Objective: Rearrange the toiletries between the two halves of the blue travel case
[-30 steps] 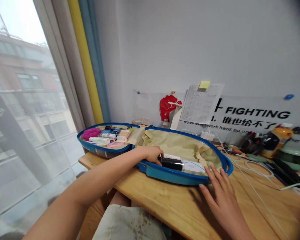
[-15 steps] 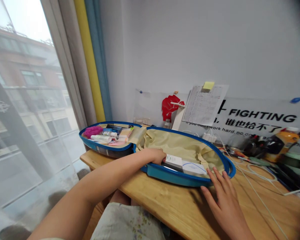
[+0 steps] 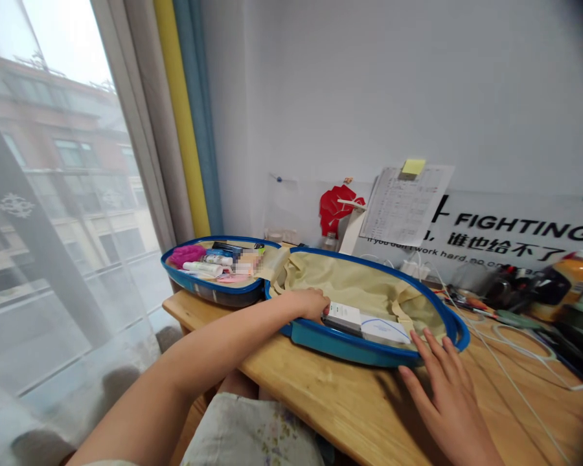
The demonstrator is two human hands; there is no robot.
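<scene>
An open blue case (image 3: 350, 346) with beige lining lies on the wooden desk (image 3: 330, 395). My left hand (image 3: 311, 303) reaches into its right half, fingers curled at the left end of a white box (image 3: 342, 315); the fingertips are hidden. A second white box (image 3: 383, 330) lies beside the first. My right hand (image 3: 442, 388) lies flat on the desk, fingers spread, tips at the case's front rim. The left half of the case (image 3: 214, 291) holds a pink fluffy item (image 3: 187, 254), a white tube (image 3: 201, 266) and other small items.
Cables (image 3: 510, 336), an orange bottle (image 3: 566, 281) and dark clutter crowd the desk's right back. A paper sheet (image 3: 403, 204), a red ornament (image 3: 337, 207) and a banner with lettering (image 3: 515, 236) lean on the wall. A window with a sheer curtain (image 3: 53, 259) is at the left.
A black tube-like item that lay by my left hand in front of the white boxes has dropped out of sight behind the case rim. The view has shifted slightly; my right hand stays flat.
</scene>
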